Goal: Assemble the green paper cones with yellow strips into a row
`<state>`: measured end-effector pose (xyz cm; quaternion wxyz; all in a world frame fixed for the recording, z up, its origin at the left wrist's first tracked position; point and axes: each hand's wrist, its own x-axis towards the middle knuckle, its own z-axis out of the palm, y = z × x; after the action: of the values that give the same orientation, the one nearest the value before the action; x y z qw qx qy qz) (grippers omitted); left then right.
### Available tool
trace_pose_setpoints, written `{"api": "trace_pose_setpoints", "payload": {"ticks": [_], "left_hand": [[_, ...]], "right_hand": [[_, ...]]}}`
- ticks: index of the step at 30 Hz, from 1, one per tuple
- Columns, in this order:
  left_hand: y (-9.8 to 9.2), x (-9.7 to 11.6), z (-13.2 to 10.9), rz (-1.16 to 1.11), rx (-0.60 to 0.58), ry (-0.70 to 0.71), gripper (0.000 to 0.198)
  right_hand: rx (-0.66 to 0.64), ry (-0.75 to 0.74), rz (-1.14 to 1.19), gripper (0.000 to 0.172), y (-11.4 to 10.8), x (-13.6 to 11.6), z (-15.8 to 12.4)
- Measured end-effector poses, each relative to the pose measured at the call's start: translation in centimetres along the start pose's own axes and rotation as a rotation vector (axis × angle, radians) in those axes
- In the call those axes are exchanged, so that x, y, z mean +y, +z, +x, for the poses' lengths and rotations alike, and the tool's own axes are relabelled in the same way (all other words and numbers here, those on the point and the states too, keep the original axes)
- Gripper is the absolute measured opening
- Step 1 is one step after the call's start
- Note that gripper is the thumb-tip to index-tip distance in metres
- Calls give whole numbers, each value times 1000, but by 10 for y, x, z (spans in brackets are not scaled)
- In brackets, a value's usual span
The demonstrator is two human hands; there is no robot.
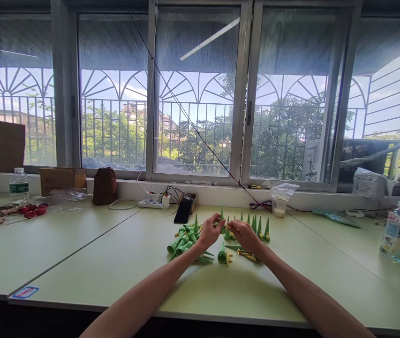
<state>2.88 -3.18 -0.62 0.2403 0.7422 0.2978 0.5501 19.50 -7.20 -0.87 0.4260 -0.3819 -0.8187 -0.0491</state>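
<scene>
My left hand (209, 233) and my right hand (244, 236) meet over the pale green table (122, 263), both with fingers pinched together on a small green cone part (223, 227) held between them. To the left of my left hand lies a heap of green cone spikes (182, 244). Behind my right hand several green spikes (258, 226) stand upright in a row. One green cone (222, 256) lies on its side in front of my hands, beside a few small yellow pieces (247, 255).
A black phone (183, 211) and a white power strip (153, 203) lie near the window sill. A plastic cup in a bag (280, 201), a water bottle (396, 232) at right, another bottle (19, 185), a brown pouch (104, 186) and cardboard boxes (62, 179) at left.
</scene>
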Motion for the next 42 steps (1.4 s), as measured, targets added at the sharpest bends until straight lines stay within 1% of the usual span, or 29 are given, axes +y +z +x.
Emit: {"api": "trace_pose_setpoints", "payload": {"ticks": [3,7,11,14,26,30,35,38,42], "left_hand": [[1,-2,-2,32,-5,15,23],[3,2,-7,116,-50,45,20],[6,10,-14,264,-11,77,18],[8,13,-17,331,-7,103,16],[6,15,-18,342,-61,199,24],[6,13,-18,320,-83,214,27],[7,11,-19,304,-78,234,29],[7,11,-20,281,-79,245,29],[7,11,-18,237,-76,224,29]], "right_hand": [[6,14,13,25,1,0,1],[41,27,15,33,4,4,1],[66,50,29,33,5,7,1],[79,61,30,33,6,7,2],[81,161,79,35,8,7,4],[80,247,177,38,6,3,6],[-8,381,393,37,6,4,6],[-34,444,525,36,9,9,6],[-21,491,649,38,14,12,6]]}}
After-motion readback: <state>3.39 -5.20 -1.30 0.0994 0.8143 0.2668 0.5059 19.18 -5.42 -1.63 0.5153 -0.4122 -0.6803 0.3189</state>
